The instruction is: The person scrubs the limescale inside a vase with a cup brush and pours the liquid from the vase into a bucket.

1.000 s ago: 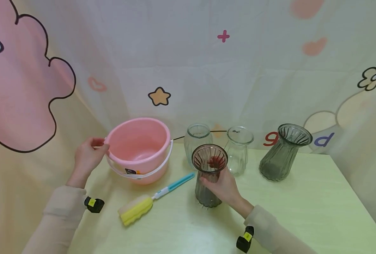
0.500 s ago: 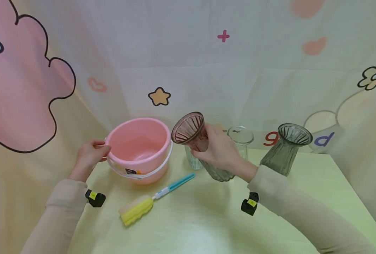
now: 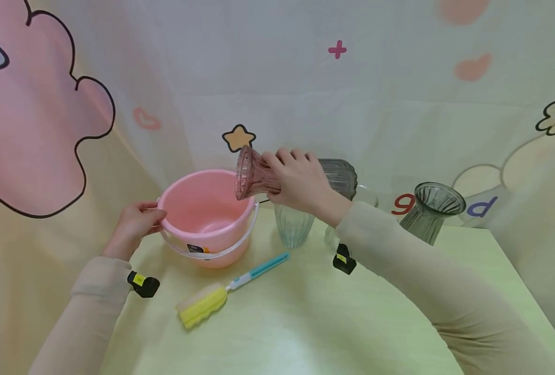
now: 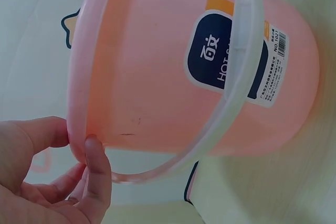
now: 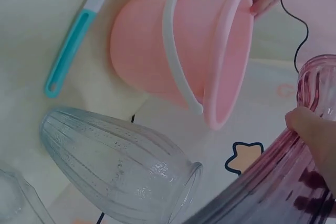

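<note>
Your right hand [image 3: 301,179] grips the pink vase [image 3: 251,174], tipped mouth-first over the bucket [image 3: 207,213] — left hand [image 3: 134,226] pinches its rim. Next, judge the pour angle carefully.

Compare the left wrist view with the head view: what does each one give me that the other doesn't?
Only the left wrist view shows the printed label on the bucket's side close up. Only the head view shows the right hand holding the pink vase tipped over the bucket, the sponge brush, the clear vase and the grey vase. Both show the left hand gripping the rim of the pink bucket.
</note>
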Action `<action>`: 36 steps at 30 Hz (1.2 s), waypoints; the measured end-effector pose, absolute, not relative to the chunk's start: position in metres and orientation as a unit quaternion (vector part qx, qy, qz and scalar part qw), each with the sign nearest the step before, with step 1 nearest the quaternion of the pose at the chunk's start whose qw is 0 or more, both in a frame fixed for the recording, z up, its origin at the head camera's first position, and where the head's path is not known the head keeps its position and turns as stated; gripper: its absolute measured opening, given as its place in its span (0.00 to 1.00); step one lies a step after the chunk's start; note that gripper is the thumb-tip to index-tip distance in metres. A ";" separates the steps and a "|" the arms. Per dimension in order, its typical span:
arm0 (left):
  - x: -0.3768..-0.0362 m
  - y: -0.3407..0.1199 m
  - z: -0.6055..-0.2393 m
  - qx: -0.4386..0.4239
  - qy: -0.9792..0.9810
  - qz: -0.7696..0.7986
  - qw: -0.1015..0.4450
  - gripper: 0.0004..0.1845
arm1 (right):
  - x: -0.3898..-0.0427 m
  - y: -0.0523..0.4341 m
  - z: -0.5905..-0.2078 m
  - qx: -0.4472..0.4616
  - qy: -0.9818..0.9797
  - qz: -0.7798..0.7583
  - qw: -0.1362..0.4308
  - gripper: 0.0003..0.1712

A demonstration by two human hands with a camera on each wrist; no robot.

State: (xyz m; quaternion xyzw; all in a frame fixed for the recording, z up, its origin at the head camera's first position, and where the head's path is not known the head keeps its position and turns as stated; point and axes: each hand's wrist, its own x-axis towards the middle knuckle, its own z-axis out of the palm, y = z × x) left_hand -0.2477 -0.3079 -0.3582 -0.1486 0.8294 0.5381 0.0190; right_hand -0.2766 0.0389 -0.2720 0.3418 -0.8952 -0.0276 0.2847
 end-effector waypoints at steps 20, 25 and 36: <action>-0.247 -0.304 -0.362 -0.151 0.814 0.561 0.013 0.30 | -0.306 -0.008 -0.292 0.402 -0.793 -0.286 0.357 0.42; -0.248 -0.305 -0.361 -0.156 0.817 0.555 0.016 0.30 | -0.309 -0.010 -0.295 0.406 -0.769 -0.315 0.381 0.42; -0.248 -0.307 -0.360 -0.162 0.809 0.565 0.013 0.31 | -0.306 -0.013 -0.293 0.390 -0.786 -0.294 0.379 0.46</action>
